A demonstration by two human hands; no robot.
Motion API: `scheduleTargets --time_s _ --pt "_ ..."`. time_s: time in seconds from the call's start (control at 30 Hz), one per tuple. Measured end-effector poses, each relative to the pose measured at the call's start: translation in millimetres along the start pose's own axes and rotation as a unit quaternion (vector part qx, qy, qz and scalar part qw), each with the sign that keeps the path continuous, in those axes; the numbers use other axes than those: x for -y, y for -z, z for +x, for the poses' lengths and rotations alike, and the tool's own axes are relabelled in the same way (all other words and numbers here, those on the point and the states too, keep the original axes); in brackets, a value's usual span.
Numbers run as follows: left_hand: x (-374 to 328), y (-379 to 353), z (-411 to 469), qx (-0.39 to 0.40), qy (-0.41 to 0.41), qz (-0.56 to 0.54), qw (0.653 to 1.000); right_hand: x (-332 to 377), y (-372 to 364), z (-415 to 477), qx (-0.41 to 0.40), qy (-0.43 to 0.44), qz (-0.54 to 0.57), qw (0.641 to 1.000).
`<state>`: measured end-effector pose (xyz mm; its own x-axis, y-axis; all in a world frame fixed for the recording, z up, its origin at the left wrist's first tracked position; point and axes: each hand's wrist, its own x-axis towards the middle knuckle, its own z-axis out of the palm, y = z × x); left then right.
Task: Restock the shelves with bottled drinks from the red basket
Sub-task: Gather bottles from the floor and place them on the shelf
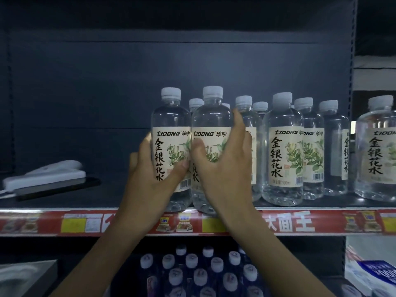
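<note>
Now both hands are on the shelf [111, 196], at its front edge. The left hand [150, 174] grasps the left bottle [171, 121]: its thumb lies across the label and its fingers curl round the far side. The right hand [222, 168] grasps the right bottle [211, 121] in the same way, thumb on the label, fingers wrapped round the right side. The two bottles stand upright and touch each other, with their bases just at the front lip, above the red strip [289, 224].

To the right there is little room. The right hand's fingers lie in the narrow gap toward the row [282, 159] of the same bottles, which reaches to the post [352, 61]; one more bottle stands beyond it. To the left there is much more room: the dark board shows between the left bottle and a white device [47, 174], which lies flat near the left side. Above the caps the dark panel [85, 93] rises high.

The shelf board is dark and matt, and the light is dim. Under the strip, lower bottles [199, 273] with white caps stand close together. A grey box [25, 277] is at the lower left and blue-white packs [372, 273] are at the lower right.
</note>
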<state>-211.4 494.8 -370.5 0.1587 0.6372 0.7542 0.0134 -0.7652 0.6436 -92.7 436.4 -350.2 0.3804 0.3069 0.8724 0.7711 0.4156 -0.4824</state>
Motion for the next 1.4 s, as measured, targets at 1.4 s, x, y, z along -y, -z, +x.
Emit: scheduleTargets --time_s 1.4 --pt "-12 20 -9 0.146 0.031 0.254 0.955 10 40 -32 0.219 -0.065 -0.286 0.931"
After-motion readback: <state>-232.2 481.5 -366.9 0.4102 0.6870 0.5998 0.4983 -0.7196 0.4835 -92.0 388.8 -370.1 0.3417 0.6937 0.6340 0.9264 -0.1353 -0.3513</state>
